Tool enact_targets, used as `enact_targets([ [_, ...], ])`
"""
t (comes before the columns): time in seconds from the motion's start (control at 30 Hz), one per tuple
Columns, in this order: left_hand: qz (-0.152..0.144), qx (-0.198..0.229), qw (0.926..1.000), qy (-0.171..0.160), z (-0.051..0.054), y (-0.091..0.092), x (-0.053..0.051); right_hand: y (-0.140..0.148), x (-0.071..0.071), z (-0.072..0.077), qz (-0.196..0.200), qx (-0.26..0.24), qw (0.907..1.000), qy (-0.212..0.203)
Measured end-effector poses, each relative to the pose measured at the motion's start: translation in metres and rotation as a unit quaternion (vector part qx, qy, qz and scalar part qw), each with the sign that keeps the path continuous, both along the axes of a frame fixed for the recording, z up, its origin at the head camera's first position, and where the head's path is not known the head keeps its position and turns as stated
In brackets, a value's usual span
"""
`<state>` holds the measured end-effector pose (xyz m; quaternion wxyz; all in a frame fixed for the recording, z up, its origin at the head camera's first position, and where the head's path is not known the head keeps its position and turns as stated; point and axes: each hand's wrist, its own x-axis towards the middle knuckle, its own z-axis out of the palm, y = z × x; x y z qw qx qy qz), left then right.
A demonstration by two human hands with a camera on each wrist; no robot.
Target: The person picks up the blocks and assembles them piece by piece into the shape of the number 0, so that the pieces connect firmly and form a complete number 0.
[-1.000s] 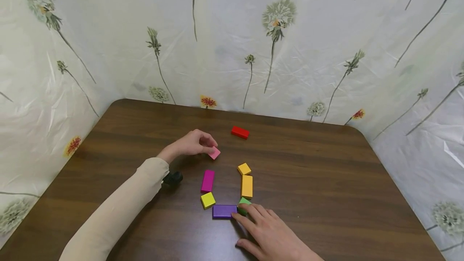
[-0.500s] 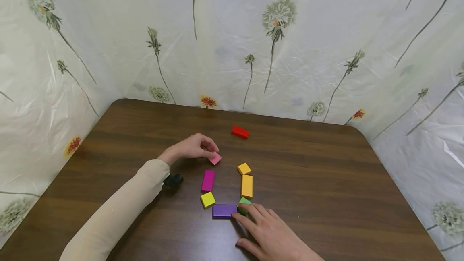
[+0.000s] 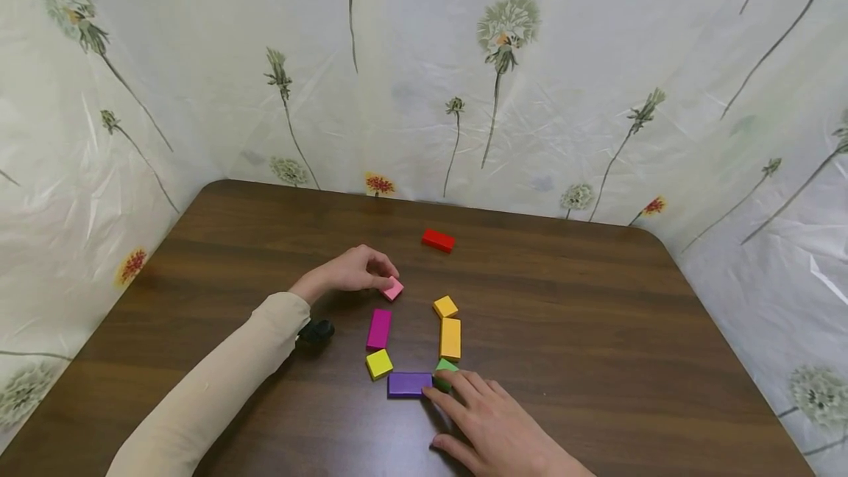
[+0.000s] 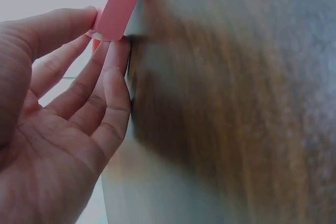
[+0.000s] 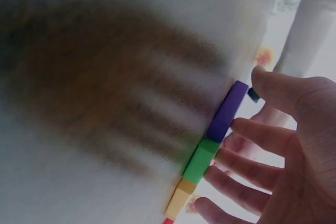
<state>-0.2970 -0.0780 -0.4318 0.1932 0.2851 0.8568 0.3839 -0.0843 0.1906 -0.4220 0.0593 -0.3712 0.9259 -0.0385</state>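
Note:
In the head view my left hand [image 3: 354, 269] pinches a pink block [image 3: 393, 288] between thumb and fingers, just beyond a magenta block [image 3: 379, 329]. The left wrist view shows the same pink block [image 4: 117, 11] at the thumb tip. My right hand [image 3: 493, 422] lies with fingers spread at the near end, fingertips at a purple block [image 3: 408, 384] and a green block [image 3: 446, 366], partly covering the green one. A yellow block [image 3: 380, 364] sits between magenta and purple. On the right side stand a long orange block [image 3: 450, 338] and a small orange block [image 3: 445, 306].
A red block [image 3: 438, 241] lies apart, farther back on the brown wooden table [image 3: 596, 330]. Beneath the left wrist is a black object [image 3: 316, 330], probably part of the wrist camera. A flower-printed curtain [image 3: 411, 79] hangs behind the table and at its sides.
My left hand has moved slightly nearer to me with the pink block, closer to the magenta block. The right hand and the other blocks keep their places.

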Motion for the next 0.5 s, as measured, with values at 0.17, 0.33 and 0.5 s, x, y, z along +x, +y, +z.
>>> enact_targets([
  [0.17,-0.008,0.01,0.9999,0.007,-0.0006,0.0009,0.0019,0.0009,0.0003,-0.0008,0.01,-0.011,0.9997,0.018],
  [0.33,-0.004,0.016,0.9999,0.003,-0.0034,0.0015,0.0037,0.0017,0.0007,-0.0026,0.021,-0.02,0.9989,0.038],
  [0.5,-0.007,0.017,0.9998,0.001,-0.0058,0.0016,0.0041,0.0014,0.0004,-0.0028,0.015,-0.012,0.9994,0.028],
])
